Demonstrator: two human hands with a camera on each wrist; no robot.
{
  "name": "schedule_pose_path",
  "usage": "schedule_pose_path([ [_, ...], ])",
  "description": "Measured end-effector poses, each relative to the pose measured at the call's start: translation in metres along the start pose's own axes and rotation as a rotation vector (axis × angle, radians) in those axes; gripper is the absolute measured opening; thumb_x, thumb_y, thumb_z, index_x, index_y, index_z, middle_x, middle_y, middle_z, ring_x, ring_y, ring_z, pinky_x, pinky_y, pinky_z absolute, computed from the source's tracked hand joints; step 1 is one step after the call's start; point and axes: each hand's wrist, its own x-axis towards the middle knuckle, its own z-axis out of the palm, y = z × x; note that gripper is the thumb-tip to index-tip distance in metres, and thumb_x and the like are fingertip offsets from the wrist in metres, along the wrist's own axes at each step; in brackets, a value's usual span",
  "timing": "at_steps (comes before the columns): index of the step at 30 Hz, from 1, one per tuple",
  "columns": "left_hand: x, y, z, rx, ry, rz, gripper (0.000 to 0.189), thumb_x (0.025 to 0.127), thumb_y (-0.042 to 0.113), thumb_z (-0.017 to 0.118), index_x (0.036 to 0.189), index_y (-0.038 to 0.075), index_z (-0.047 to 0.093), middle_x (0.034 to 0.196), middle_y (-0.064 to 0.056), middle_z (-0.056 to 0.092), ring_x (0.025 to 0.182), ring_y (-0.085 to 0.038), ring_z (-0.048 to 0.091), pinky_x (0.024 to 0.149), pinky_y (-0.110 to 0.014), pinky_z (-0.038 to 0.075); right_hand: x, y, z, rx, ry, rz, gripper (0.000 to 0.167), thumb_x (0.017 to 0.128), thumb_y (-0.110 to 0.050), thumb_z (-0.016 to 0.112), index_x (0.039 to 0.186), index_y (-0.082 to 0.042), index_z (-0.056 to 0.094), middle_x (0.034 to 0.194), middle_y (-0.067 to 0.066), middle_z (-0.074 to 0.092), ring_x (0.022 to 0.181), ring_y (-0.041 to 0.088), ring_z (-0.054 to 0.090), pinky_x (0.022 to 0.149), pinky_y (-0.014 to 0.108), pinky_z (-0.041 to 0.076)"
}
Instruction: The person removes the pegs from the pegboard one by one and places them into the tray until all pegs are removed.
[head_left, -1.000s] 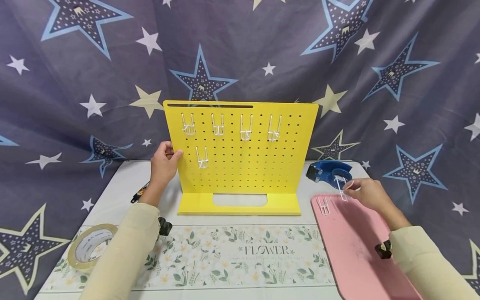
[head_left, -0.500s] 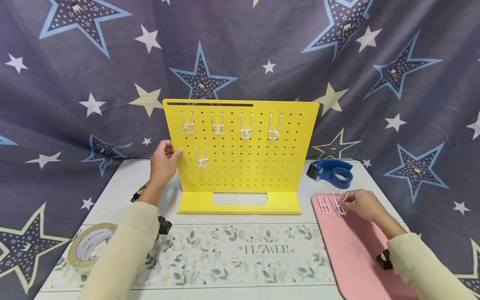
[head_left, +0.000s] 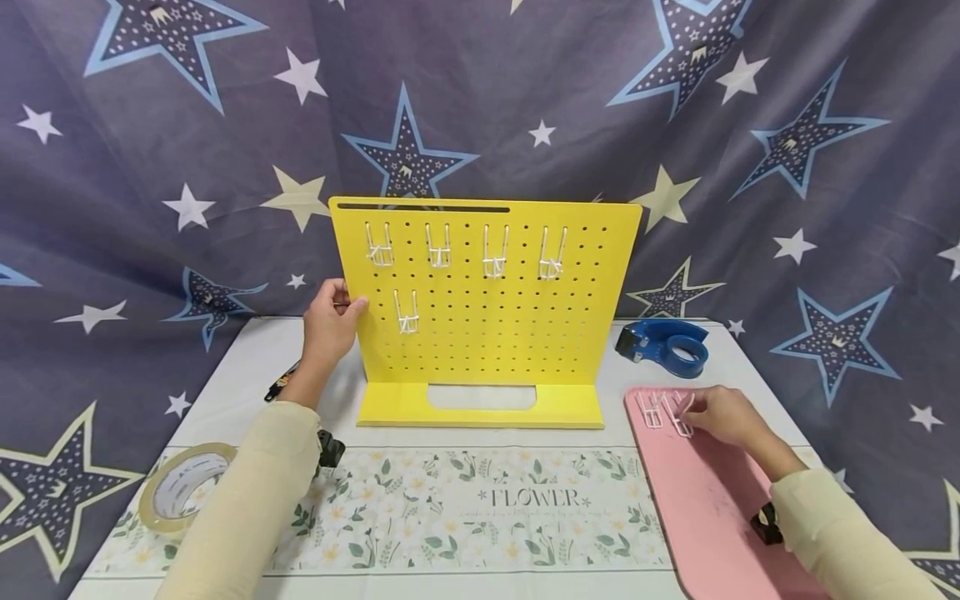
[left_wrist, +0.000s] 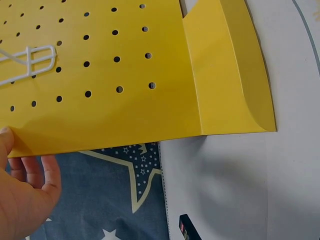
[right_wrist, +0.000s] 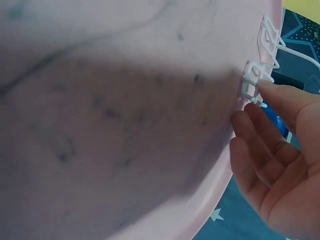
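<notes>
Tabletop workspace, room type unclear: star-print curtain (head_left: 487, 92) behind white table (head_left: 480, 586), floral strip (head_left: 420, 521), yellow pegboard (head_left: 487, 321), tape dispenser (head_left: 651, 335).

dark capitals "FLOWER" (head_left: 534, 498) between two small star-like marks, printed on the floral strip (head_left: 420, 550) in front of the yellow pegboard (head_left: 480, 321), fine line beneath too small to read, illegible print (head_left: 183, 477) inside the tape roll (head_left: 157, 522) front-left of the pegboard

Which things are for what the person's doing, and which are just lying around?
Probably for the job:
yellow pegboard, held by the left grip
five white hooks on it
pink tray
two more hooks on that tray, one touched by the right grip

Probably just lying about:
blue tape dispenser
roll of tape
small dark thing, partly hidden
</notes>
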Motion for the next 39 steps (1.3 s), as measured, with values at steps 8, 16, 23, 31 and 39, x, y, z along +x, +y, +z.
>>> schedule_pose_path([
  [8, 0.001, 0.000, 0.001, 0.005, 0.003, -0.004, 0.028, 0.102, 0.021, 0.064, 0.124, 0.008, 0.054, 0.113, -0.013, 0.062, 0.103, -0.027, 0.064, 0.086, -0.035, 0.051, 0.000, 0.001, 0.001, 0.003, -0.004, 0.026, 0.011, 0.087, -0.022, 0.077, 0.081, -0.014, 0.073, 0.068, -0.004, 0.066, 0.063, 0.013, 0.048, 0.063, 0.032, 0.038],
  [16, 0.000, 0.000, 0.001, 0.005, 0.005, -0.007, 0.028, 0.102, 0.021, 0.064, 0.125, 0.008, 0.054, 0.113, -0.013, 0.062, 0.104, -0.027, 0.064, 0.087, -0.036, 0.052, 0.000, 0.004, 0.000, 0.019, -0.011, 0.010, 0.006, 0.086, -0.019, 0.077, 0.083, -0.015, 0.074, 0.072, -0.003, 0.069, 0.064, 0.011, 0.051, 0.063, 0.032, 0.041],
  [23, 0.000, 0.000, 0.000, 0.003, 0.002, 0.002, 0.029, 0.102, 0.021, 0.064, 0.125, 0.007, 0.054, 0.114, -0.013, 0.063, 0.104, -0.027, 0.064, 0.086, -0.035, 0.051, 0.001, 0.005, -0.014, 0.025, 0.000, 0.024, 0.009, 0.085, -0.015, 0.077, 0.092, -0.010, 0.076, 0.081, 0.003, 0.074, 0.072, 0.013, 0.061, 0.067, 0.035, 0.048],
  [31, -0.001, 0.001, -0.001, 0.000, 0.000, -0.003, 0.029, 0.102, 0.020, 0.064, 0.126, 0.007, 0.054, 0.115, -0.014, 0.063, 0.105, -0.027, 0.064, 0.088, -0.035, 0.052, 0.005, -0.002, -0.046, 0.060, 0.078, 0.108, 0.018, 0.094, -0.020, 0.069, 0.106, -0.010, 0.076, 0.094, 0.009, 0.077, 0.086, 0.025, 0.069, 0.073, 0.039, 0.051],
  [39, 0.000, 0.002, 0.000, -0.003, 0.001, -0.001, 0.030, 0.101, 0.020, 0.064, 0.126, 0.006, 0.054, 0.115, -0.014, 0.063, 0.105, -0.027, 0.064, 0.089, -0.035, 0.051, 0.018, -0.033, -0.071, 0.062, 0.233, 0.056, 0.016, 0.095, -0.021, 0.071, 0.106, -0.011, 0.077, 0.099, 0.014, 0.078, 0.084, 0.031, 0.073, 0.071, 0.044, 0.055],
])
